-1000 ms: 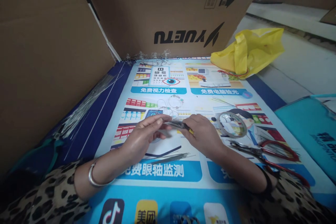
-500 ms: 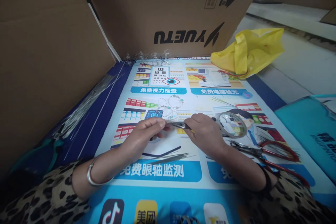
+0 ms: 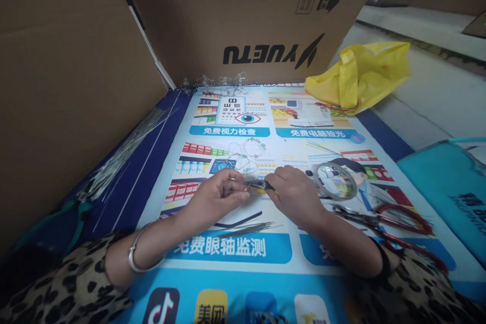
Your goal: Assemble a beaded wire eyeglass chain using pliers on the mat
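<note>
My right hand (image 3: 294, 195) is closed around small pliers (image 3: 257, 184), whose metal jaws point left. At the jaw tips, my left hand (image 3: 224, 193) has its thumb and fingers curled together; anything between them is too small to make out. Just beyond the hands lie thin looped wires (image 3: 243, 162) and a beaded ring (image 3: 254, 147). A roll of clear tape (image 3: 336, 180) sits right of my right hand. Below the hands is a small bundle of dark wires (image 3: 252, 228).
Red-handled scissors (image 3: 404, 217) lie at the right, near a teal bag (image 3: 448, 187). A yellow bag (image 3: 360, 76) is at the back right. Cardboard (image 3: 243, 15) stands behind and left. Long wires (image 3: 121, 159) and teal-handled pliers (image 3: 81, 210) lie left; wire pieces (image 3: 224, 82) line the back.
My left hand has changed its hold: the fingers have lifted and curled, and the thumb is lower. The pliers and my right hand have shifted slightly.
</note>
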Tool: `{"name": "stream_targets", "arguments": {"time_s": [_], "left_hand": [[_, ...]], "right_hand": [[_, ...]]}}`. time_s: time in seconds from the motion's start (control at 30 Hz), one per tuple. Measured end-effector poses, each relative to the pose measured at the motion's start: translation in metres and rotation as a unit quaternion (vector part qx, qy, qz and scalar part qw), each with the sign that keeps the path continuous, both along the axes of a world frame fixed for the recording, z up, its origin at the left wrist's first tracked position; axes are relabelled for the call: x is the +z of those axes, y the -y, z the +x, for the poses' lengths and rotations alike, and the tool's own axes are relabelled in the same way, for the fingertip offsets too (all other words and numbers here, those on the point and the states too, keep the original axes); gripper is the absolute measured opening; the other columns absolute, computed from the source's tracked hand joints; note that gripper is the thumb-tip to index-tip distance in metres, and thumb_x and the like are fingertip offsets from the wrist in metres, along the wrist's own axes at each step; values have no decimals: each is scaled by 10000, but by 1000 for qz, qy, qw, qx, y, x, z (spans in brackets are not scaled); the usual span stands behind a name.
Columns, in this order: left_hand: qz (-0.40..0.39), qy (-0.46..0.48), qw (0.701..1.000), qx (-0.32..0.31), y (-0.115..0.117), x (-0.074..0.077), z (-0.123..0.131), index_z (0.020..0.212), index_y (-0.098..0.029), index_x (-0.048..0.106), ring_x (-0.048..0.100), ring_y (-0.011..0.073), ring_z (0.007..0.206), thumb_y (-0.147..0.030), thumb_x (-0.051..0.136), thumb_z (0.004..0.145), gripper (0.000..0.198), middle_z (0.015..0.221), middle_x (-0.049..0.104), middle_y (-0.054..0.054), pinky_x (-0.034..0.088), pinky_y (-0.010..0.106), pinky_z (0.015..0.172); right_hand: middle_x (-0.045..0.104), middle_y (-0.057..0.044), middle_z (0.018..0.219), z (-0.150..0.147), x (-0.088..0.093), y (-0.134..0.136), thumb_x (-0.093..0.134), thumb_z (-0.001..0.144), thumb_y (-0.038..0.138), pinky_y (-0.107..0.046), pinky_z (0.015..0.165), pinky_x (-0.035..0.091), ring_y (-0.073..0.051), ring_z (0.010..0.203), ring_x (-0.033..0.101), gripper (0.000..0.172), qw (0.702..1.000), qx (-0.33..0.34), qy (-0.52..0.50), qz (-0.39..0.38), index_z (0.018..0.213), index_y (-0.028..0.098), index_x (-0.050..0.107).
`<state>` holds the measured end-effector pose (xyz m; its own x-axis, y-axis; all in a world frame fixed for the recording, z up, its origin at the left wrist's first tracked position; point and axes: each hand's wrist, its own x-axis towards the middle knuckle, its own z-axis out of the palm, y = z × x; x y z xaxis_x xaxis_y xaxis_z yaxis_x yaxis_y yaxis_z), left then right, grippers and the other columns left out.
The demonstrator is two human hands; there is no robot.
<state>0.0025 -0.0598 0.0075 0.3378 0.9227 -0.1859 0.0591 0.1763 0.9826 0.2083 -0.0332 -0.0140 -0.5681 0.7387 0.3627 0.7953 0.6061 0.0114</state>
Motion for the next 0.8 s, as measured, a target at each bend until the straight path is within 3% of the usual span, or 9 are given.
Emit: {"name": "stream_targets", "arguments": {"time_s": [0.27, 0.47, 0.63, 0.8], "left_hand": [[-40, 79, 996, -12, -2, 2, -2, 1218, -201, 480, 642, 157, 761, -299, 578, 819, 422, 831, 694, 55, 470, 269, 665], [-78, 128, 988, -42, -2, 0, -4, 1145, -193, 577, 645, 142, 848, -253, 565, 835, 316, 928, 701, 73, 467, 263, 754], [-111, 135, 983, -65, -2, -2, -3, 1123, -191, 593, 635, 177, 921, -270, 554, 836, 301, 999, 688, 99, 463, 305, 784], [-74, 71, 992, -75, -3, -2, -2, 1104, -165, 600, 600, 121, 680, -278, 536, 838, 296, 843, 681, 72, 444, 265, 655]], "right_hand": [[582, -42, 761, -1, -2, 0, 524, 798, 217, -290, 711, 317, -176, 781, 485, 88, 998, -2, -25, -49, 783, 175, 600], [584, -48, 773, -1, -1, 0, 509, 797, 200, -290, 721, 333, -178, 791, 490, 89, 997, 9, -29, -74, 788, 171, 593], [576, -44, 781, -1, -1, 1, 522, 775, 186, -291, 727, 330, -182, 801, 480, 61, 996, 27, -23, -85, 797, 178, 578], [576, -49, 786, -1, 0, 1, 500, 803, 215, -293, 728, 320, -184, 802, 473, 92, 996, 29, -13, -84, 802, 174, 583]]}}
